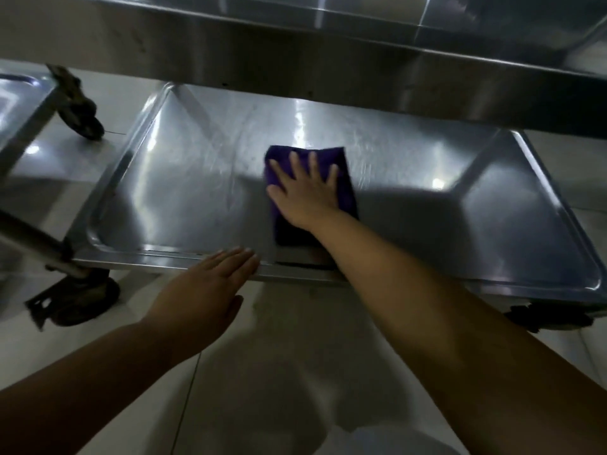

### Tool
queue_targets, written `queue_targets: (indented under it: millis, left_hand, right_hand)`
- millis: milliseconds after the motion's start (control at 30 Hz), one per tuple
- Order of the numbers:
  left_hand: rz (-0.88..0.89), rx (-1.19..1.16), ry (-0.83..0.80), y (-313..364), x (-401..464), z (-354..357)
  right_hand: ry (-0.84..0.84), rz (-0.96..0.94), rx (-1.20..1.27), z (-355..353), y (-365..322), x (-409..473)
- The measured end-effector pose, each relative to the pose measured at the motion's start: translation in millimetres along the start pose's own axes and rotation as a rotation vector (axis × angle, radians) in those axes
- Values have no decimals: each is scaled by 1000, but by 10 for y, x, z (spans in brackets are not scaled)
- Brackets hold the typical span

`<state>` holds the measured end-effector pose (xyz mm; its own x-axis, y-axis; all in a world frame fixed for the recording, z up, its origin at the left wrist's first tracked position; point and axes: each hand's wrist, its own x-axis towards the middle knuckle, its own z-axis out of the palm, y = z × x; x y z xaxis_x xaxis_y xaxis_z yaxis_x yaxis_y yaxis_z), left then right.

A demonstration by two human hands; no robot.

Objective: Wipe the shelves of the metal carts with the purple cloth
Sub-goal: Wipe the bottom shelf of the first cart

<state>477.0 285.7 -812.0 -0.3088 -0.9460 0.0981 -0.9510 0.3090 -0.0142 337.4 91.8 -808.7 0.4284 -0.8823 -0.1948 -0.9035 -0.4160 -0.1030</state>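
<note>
Purple, folded and rectangular, the microfibre cloth (310,192) lies flat near the middle of the lowest stainless-steel shelf (184,192) of the metal cart, slightly nearer the front lip than the back. Its long axis runs front to back across the shelf, with the far short edge pointing toward the rear under the shelf above (328,70).

I have my right hand (305,192) pressed on top of it, fingers straight and spread, palm down; it grips nothing, only bears on the fabric. My left hand (210,284) is likewise flat with its fingers straight, their tips resting at the shelf's front rim.

Judgement on the step in hand: the wipe is under way at mid-shelf. Faint streaks show on the metal to the left of the cloth; I cannot tell whether the right portion has been covered. To do it well I would keep even palm pressure, sweep in overlapping strokes along the shelf's length, and work into the raised corners where residue would collect.

Beyond the shelf: black caster wheels (82,300), pale floor tiles (279,356), and part of a second cart (19,103) at left.
</note>
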Motion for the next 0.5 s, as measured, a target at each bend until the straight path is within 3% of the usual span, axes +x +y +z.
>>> queue_targets:
  millis: [133,233,300,500]
  left_hand:
    - [-34,3,-3,57,-6,-11]
    - [-55,15,-26,70,3,12]
    - [-66,0,-62,72,21,15]
    - [-89,-64,-50,275,325,-119]
  right_hand:
    - [-67,-313,-38,17,-582,260]
    - [-64,-385,-59,5,-460,299]
    - [-28,-331,-27,-25,-147,273]
    - [76,76,-5,-166,1508,-81]
